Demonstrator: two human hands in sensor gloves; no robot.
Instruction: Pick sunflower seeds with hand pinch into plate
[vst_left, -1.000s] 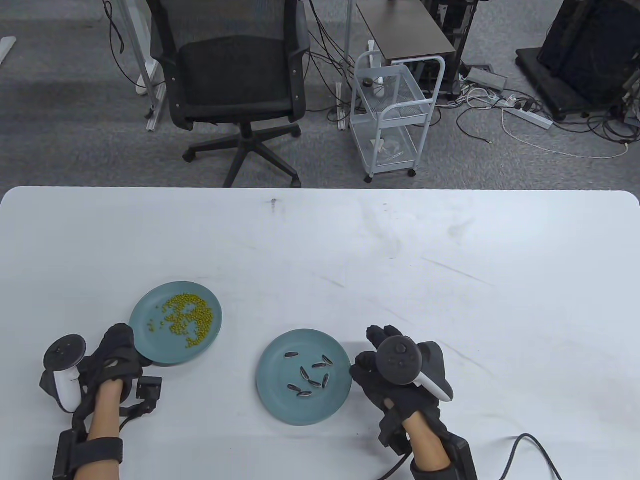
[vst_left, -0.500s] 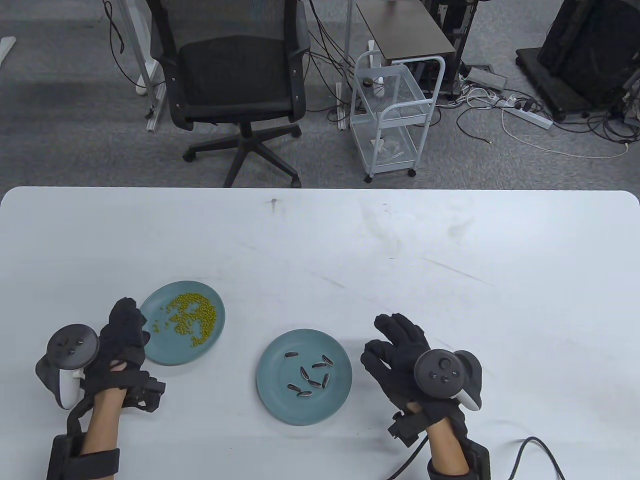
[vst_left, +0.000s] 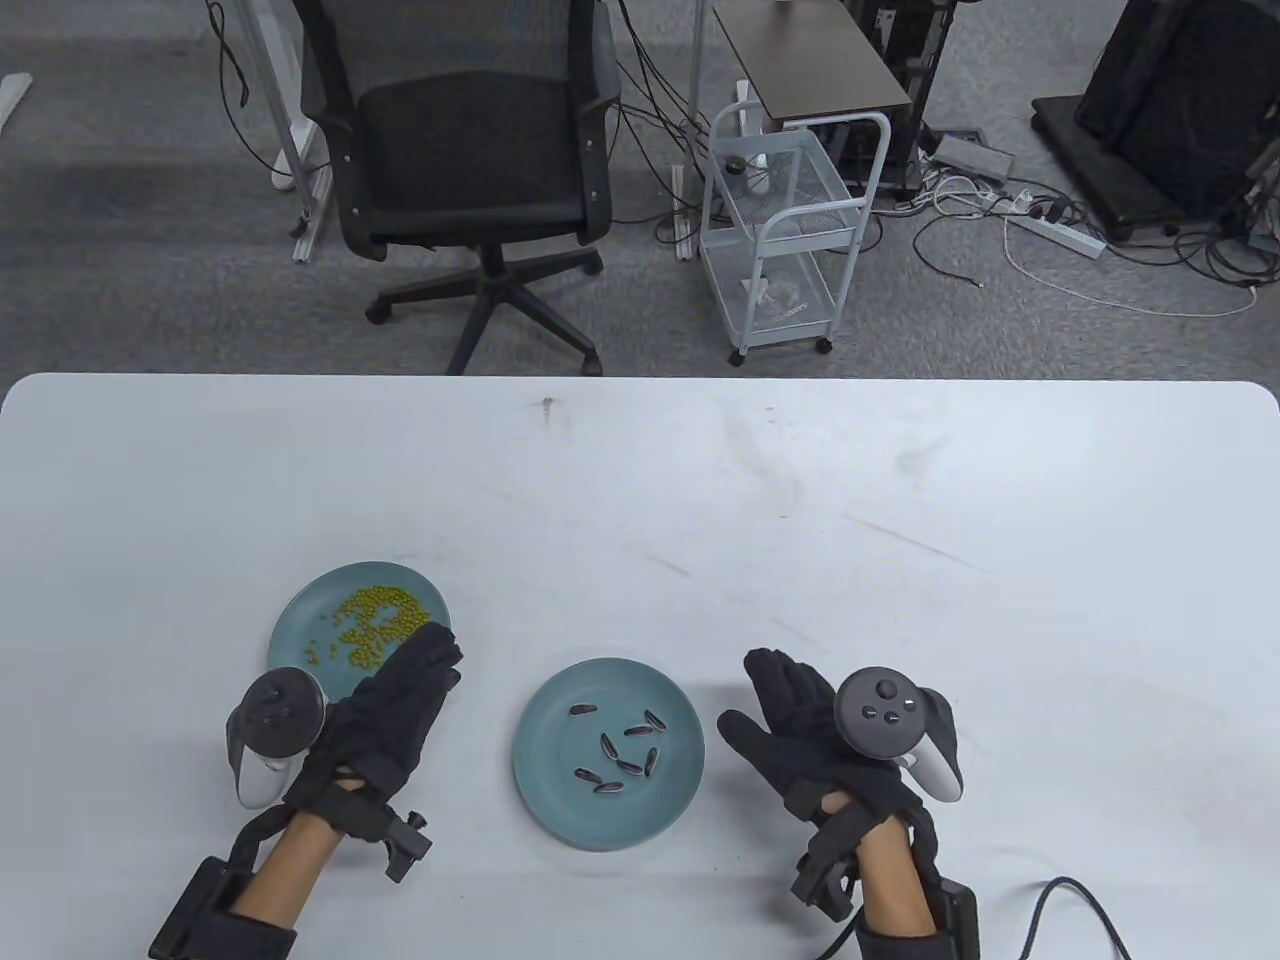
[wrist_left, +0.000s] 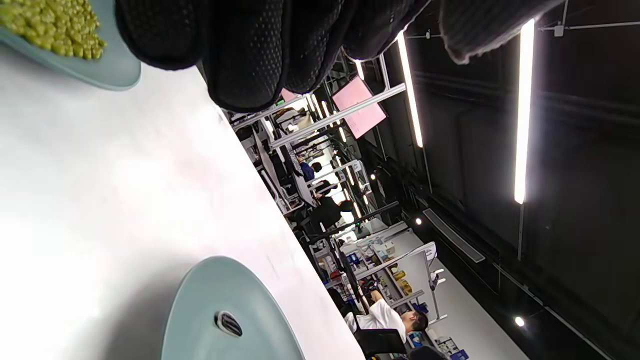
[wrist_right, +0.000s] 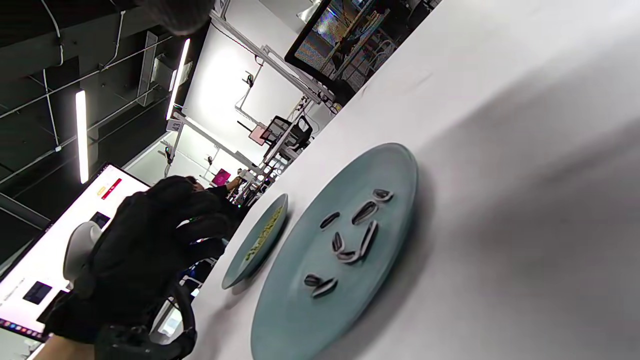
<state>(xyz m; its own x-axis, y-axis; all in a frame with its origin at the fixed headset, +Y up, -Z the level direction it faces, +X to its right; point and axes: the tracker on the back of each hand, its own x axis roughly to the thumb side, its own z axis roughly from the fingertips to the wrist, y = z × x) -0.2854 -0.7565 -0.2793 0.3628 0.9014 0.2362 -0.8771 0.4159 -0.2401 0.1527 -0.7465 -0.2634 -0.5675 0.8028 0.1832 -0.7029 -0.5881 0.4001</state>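
Note:
A teal plate (vst_left: 560, 810) near the table's front middle holds several striped sunflower seeds (vst_left: 625, 752). It also shows in the right wrist view (wrist_right: 395, 165) with the seeds (wrist_right: 357, 235), and in the left wrist view (wrist_left: 200, 305) with one seed (wrist_left: 229, 323). My left hand (vst_left: 430, 660) lies with fingers stretched out, over the near right edge of a second teal plate (vst_left: 290, 625), left of the seed plate, holding nothing. Its fingers (wrist_left: 250, 50) hang in the left wrist view. My right hand (vst_left: 755, 700) is open and empty, just right of the seed plate.
The second teal plate holds a heap of green beans (vst_left: 375, 620), also seen in the left wrist view (wrist_left: 50, 25). A black cable (vst_left: 1060, 900) lies at the front right. An office chair (vst_left: 470, 150) and a white cart (vst_left: 780, 220) stand beyond the table's far edge.
My left hand has moved right, from left of the bean plate to its near right edge. My right hand drew back from the seed plate's rim and opened.

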